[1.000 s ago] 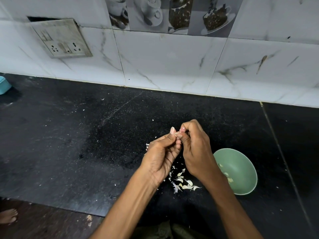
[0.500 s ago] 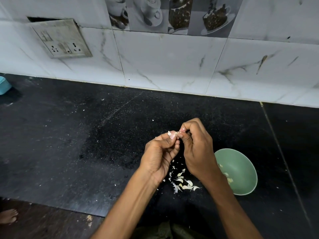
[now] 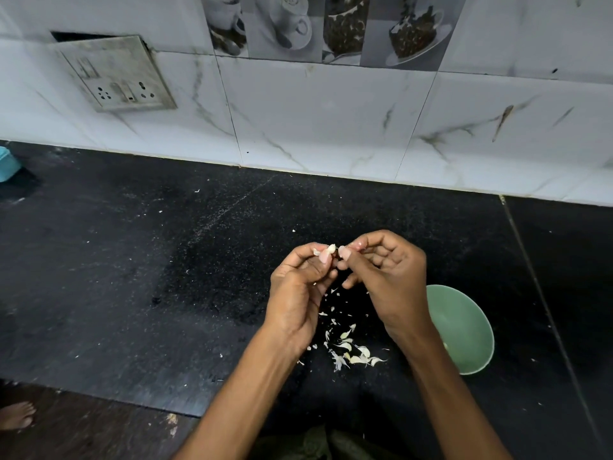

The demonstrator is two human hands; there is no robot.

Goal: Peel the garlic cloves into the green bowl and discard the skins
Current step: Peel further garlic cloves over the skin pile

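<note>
The black counter fills most of the picture, with the white tile wall across the top. A socket plate sits on the wall at the upper left.

The green bowl stands on the counter at the lower right. The right arm hides part of it. A small pale bit shows inside, by the arm, most likely a peeled clove.

Both hands are up above the counter, a little right of the middle of the picture. The left hand has its thumb and fingers curled and pinches a garlic clove at the tips. The right hand is curled too, and its thumb and first finger nip at the clove's end, where a thin bit of skin seems to stick out. The two hands touch at the tips.

A heap of skins lies on the counter just under the hands, between the two arms, left of the bowl.

The clove is small and points left to right, from one hand to the other. The bowl is down and to the right of the clove, just beside the right hand. So the right hand is nearer to the bowl. When the clove is bare, it likely needs to go down and right to drop in. The skins still have to be cleared away.
</note>
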